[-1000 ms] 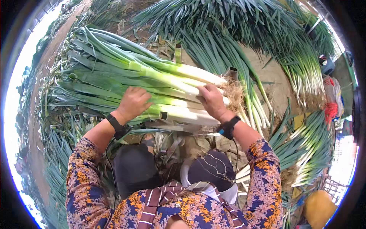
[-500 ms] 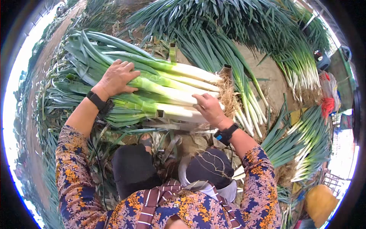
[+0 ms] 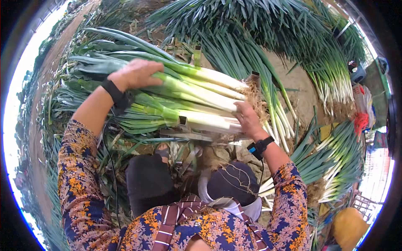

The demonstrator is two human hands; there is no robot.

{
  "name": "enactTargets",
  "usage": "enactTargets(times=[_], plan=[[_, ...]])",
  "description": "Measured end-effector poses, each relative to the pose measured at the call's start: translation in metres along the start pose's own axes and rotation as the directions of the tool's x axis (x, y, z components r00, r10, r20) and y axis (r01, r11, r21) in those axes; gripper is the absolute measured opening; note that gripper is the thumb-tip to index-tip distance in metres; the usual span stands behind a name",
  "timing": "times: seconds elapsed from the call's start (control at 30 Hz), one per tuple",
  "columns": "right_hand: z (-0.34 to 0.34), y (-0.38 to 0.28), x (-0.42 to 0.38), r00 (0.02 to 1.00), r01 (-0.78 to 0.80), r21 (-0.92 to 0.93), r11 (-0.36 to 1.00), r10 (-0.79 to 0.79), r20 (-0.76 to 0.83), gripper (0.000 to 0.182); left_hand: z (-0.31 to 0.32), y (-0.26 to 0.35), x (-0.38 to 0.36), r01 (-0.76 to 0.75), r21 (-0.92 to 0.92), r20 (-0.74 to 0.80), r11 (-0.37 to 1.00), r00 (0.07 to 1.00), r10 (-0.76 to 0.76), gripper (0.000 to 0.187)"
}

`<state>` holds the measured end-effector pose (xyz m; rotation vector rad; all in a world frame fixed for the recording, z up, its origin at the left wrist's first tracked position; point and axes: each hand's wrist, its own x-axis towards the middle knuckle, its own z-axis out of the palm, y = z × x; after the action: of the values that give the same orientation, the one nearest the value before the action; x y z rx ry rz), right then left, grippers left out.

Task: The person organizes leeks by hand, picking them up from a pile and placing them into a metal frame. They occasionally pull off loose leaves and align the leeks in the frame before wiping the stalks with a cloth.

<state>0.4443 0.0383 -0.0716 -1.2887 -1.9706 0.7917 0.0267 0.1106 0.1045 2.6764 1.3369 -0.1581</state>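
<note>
A bundle of large leeks (image 3: 209, 75) lies across a low metal frame with upright posts (image 3: 183, 121), white root ends to the right and green leaves to the left. My left hand (image 3: 136, 74), a little blurred, is curled over a leek (image 3: 188, 90) where its leaves begin. My right hand (image 3: 250, 120) grips that leek's white end near the roots (image 3: 259, 104), with the thumb on top. Below it, another thick white leek stem (image 3: 209, 120) rests along the near side of the frame.
More leeks (image 3: 243, 54) lie behind the frame, and a big green heap (image 3: 251, 16) fills the back. Further bunches lie at the right (image 3: 335, 154), near a yellow rounded object (image 3: 349, 228) and a red-and-white bag (image 3: 363, 104). My knees (image 3: 150, 184) are below the frame.
My left hand has risen slightly and moved right along the leek. My right hand has shifted right toward the root end, and the leek has moved slightly.
</note>
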Motion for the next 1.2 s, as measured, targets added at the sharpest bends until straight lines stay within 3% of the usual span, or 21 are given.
enactTargets(times=[0.03, 0.07, 0.1, 0.17, 0.2, 0.3, 0.33, 0.43, 0.47, 0.57, 0.63, 0.7, 0.73, 0.87, 0.93, 1.03, 1.1, 1.2], plan=[[0.0, 0.002, 0.001, 0.996, -0.083, 0.055, 0.995, 0.083, -0.014, 0.033, -0.022, 0.007, 0.007, 0.04, 0.021, 0.054, 0.999, 0.998, -0.041, 0.045], [-0.006, -0.007, 0.004, 0.997, 0.015, -0.088, 0.996, -0.021, -0.068, 0.032, -0.034, 0.004, 0.014, 0.045, 0.041, 0.066, 0.998, 0.997, -0.048, 0.044], [-0.012, -0.012, 0.006, 0.999, -0.033, -0.044, 0.998, 0.031, -0.032, 0.032, -0.043, -0.001, 0.022, 0.054, 0.063, 0.075, 0.997, 0.995, -0.059, 0.042], [-0.017, -0.021, 0.013, 0.992, -0.119, 0.048, 0.992, 0.117, 0.045, 0.032, -0.064, -0.007, 0.036, 0.046, -0.058, 0.167, 0.997, 0.985, -0.036, 0.042], [-0.021, -0.017, 0.013, 0.992, -0.087, 0.021, 0.996, 0.085, 0.096, 0.034, -0.071, -0.003, 0.041, 0.09, -0.058, 0.221, 0.994, 0.972, -0.076, 0.049], [-0.018, 0.006, 0.006, 0.991, 0.011, 0.025, 1.0, -0.015, 0.135, 0.027, -0.08, 0.008, 0.065, 0.202, 0.066, 0.496, 0.977, 0.843, -0.208, 0.063], [-0.02, 0.007, 0.006, 0.982, -0.048, 0.042, 0.998, 0.04, 0.183, 0.024, -0.069, 0.004, 0.074, 0.228, 0.098, 0.559, 0.969, 0.793, -0.243, 0.07], [-0.023, 0.005, 0.008, 0.945, -0.15, -0.003, 0.989, 0.144, 0.293, 0.022, -0.018, -0.011, 0.07, 0.168, 0.122, 0.559, 0.978, 0.803, -0.208, 0.066], [-0.024, -0.001, 0.01, 0.932, -0.09, -0.099, 0.991, 0.119, 0.342, 0.03, -0.004, -0.012, 0.06, 0.198, 0.103, 0.562, 0.975, 0.797, -0.222, 0.064], [-0.02, 0.005, 0.009, 0.946, -0.005, -0.095, 0.995, 0.036, 0.321, 0.03, 0.019, -0.017, 0.03, 0.154, -0.039, 0.289, 0.987, 0.947, -0.136, 0.056], [-0.018, 0.005, 0.008, 0.942, 0.037, -0.137, 0.99, 0.011, 0.336, 0.03, 0.022, 0.009, 0.019, 0.079, 0.15, 0.125, 0.985, 0.987, -0.098, 0.041], [-0.019, -0.001, 0.009, 0.939, 0.039, -0.166, 0.985, 0.021, 0.343, 0.03, 0.037, 0.035, 0.01, -0.049, 0.302, 0.146, 0.952, 0.989, 0.004, 0.041], [-0.018, 0.002, 0.011, 0.926, 0.008, -0.192, 0.981, 0.065, 0.371, 0.031, 0.051, 0.046, 0.001, 0.006, 0.263, 0.003, 0.965, 1.0, -0.007, 0.04], [-0.01, 0.001, 0.002, 0.965, -0.046, -0.145, 0.988, 0.081, 0.248, 0.031, 0.066, 0.046, -0.009, -0.016, 0.431, -0.103, 0.902, 0.992, 0.067, 0.044], [-0.016, -0.018, -0.002, 0.955, -0.12, -0.132, 0.984, 0.151, 0.254, 0.033, 0.054, 0.042, -0.002, -0.063, 0.34, -0.06, 0.938, 0.994, 0.088, 0.043], [-0.012, 0.001, -0.003, 0.963, -0.093, -0.013, 0.996, 0.093, 0.252, 0.038, 0.029, 0.043, 0.004, -0.129, 0.227, 0.076, 0.965, 0.991, 0.114, 0.042], [-0.013, 0.003, -0.005, 0.965, 0.006, -0.069, 0.998, 0.013, 0.262, 0.034, 0.026, 0.042, 0.004, -0.15, 0.181, 0.24, 0.972, 0.965, 0.105, 0.042], [-0.018, -0.001, -0.003, 0.953, 0.153, -0.16, 0.975, -0.102, 0.285, 0.032, 0.029, 0.043, 0.006, -0.125, 0.078, 0.248, 0.989, 0.963, 0.103, 0.04]])
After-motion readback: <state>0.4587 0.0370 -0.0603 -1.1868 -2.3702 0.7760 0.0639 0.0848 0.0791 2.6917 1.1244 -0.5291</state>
